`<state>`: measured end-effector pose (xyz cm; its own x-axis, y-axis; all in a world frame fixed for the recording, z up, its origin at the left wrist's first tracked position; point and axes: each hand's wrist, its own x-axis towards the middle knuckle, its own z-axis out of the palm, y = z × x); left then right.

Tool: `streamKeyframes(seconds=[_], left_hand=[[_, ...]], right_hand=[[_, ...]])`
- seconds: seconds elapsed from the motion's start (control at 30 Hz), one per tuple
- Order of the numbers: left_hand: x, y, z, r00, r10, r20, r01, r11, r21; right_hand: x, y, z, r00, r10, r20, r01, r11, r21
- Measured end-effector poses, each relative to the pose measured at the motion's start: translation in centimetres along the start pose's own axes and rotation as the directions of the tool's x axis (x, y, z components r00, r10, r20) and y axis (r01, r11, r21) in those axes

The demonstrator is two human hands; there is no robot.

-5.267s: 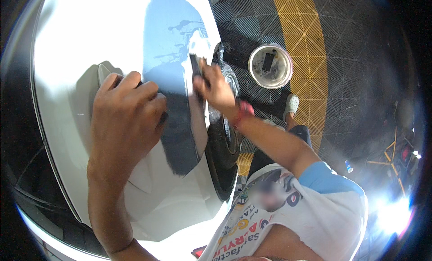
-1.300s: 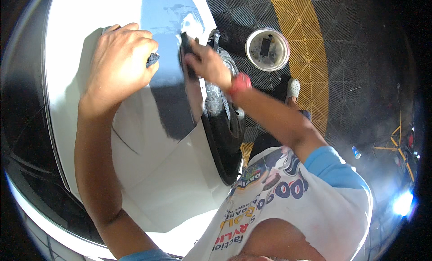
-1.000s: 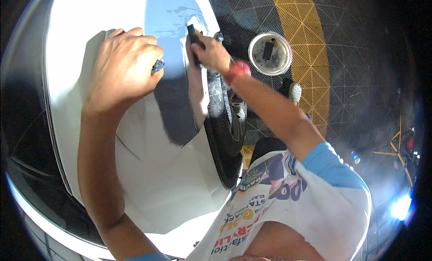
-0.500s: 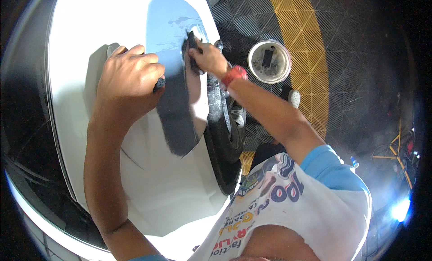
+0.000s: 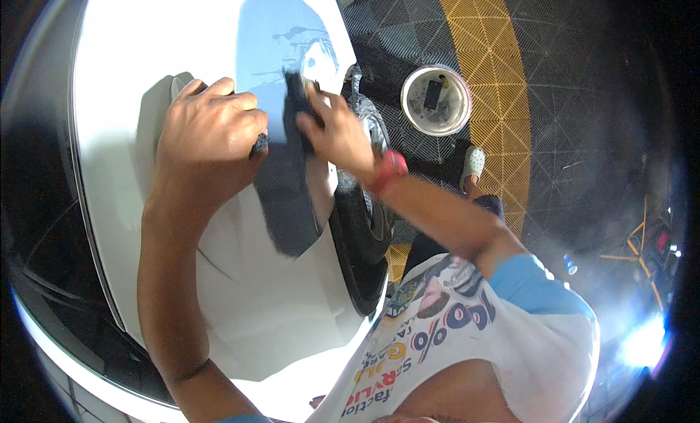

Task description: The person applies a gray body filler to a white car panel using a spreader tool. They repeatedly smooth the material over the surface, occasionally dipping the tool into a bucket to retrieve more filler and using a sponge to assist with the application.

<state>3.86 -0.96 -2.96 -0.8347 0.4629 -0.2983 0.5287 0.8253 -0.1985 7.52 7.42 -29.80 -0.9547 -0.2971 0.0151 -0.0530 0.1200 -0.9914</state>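
Note:
My left hand (image 5: 210, 131) is curled on the white car panel (image 5: 262, 306), closed on a dark crumpled cloth (image 5: 261, 142) that shows at its thumb side. To its right, my right hand (image 5: 337, 135), blurred by motion and wearing a red wristband, grips a black block (image 5: 293, 95) against an oval grey patch (image 5: 284, 212) on the panel. A whitish worn area (image 5: 319, 59) lies near that patch's right edge. Plastic-wrapped wheel parts (image 5: 372, 124) sit just beyond the panel's edge.
A round bucket (image 5: 437, 71) of cloudy water with a dark block inside stands on the dark, yellow-banded tile floor (image 5: 496, 88). A shoe-clad foot (image 5: 474, 161) is below it. A yellow-legged stand (image 5: 633, 257) and a bright lamp (image 5: 645, 343) are at the right.
My right hand and block have moved down and toward me from where they were half a second ago. My left hand keeps its curled grip and sits slightly lower than a second ago.

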Motion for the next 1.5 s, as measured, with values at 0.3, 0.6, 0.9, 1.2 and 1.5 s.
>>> streamKeyframes(seconds=[0.3,0.6,0.9,1.2,1.5], left_hand=[[0.7,-0.4,-0.1,0.996,0.043,-0.082,-0.04,0.999,0.036],[0.9,-0.3,-0.2,1.0,0.022,-0.001,-0.022,1.0,0.018],[-0.4,-0.1,1.1,1.0,-0.018,0.013,0.017,0.999,0.047],[0.0,-0.1,-0.3,0.999,0.031,0.027,-0.033,0.995,0.091],[-0.2,-0.3,0.5,1.0,0.029,0.013,-0.031,0.982,0.184]], right_hand=[[8.5,3.4,-0.2,0.947,0.291,0.135,-0.288,0.957,-0.035],[3.6,4.1,-0.4,0.998,0.054,-0.026,-0.055,0.998,-0.025],[-9.3,-3.5,-3.5,0.991,-0.076,0.109,0.07,0.996,0.055],[-3.1,2.4,-0.6,0.978,0.155,0.137,-0.15,0.988,-0.045],[-9.4,-1.6,-2.0,1.0,0.001,0.027,-0.002,1.0,0.03]])
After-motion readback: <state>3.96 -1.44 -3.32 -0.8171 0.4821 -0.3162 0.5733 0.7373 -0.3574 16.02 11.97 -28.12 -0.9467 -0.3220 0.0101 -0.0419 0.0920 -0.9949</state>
